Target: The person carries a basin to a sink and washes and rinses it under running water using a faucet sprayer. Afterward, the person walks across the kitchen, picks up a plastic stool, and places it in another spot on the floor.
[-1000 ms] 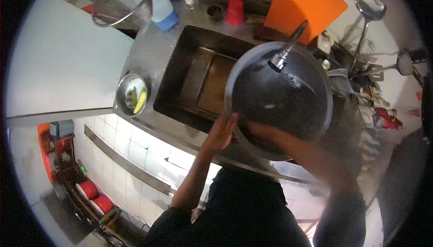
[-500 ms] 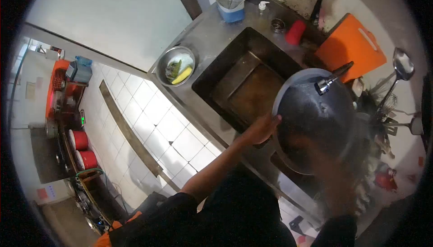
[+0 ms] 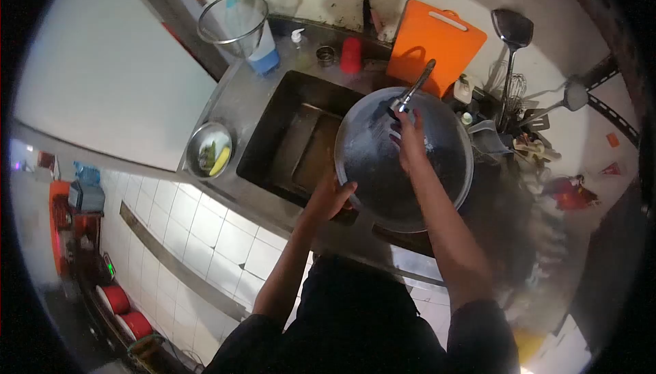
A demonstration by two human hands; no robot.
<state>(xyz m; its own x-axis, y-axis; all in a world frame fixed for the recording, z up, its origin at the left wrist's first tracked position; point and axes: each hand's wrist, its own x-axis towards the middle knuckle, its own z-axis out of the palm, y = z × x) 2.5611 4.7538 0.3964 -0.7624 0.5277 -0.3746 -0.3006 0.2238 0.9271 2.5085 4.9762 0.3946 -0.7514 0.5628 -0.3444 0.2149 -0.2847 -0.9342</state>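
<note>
A large round dark wok (image 3: 369,169) with a paler rim is held tilted over the right part of the sink (image 3: 263,135). My left hand (image 3: 331,197) grips its left rim, thumb on the inner side and fingers out of sight underneath. Over the wok's inside, my right hand (image 3: 411,145) has its fingers spread just below the faucet (image 3: 410,94) spout. Whether its fingertips touch the spout, I cannot tell. Pale wet-looking streaks mark the wok's inner surface.
A metal bowl (image 3: 227,135) with green and yellow vegetables stands left of the sink. Behind are a wire strainer (image 3: 239,39), a pump bottle (image 3: 297,39), a red cup (image 3: 350,56) and an orange cutting board (image 3: 424,39). Ladles (image 3: 511,32) and other utensils crowd the right.
My right hand, blurred low over the wok before, is now up by the faucet spout. My left hand keeps its hold on the rim. The view has shifted to the right.
</note>
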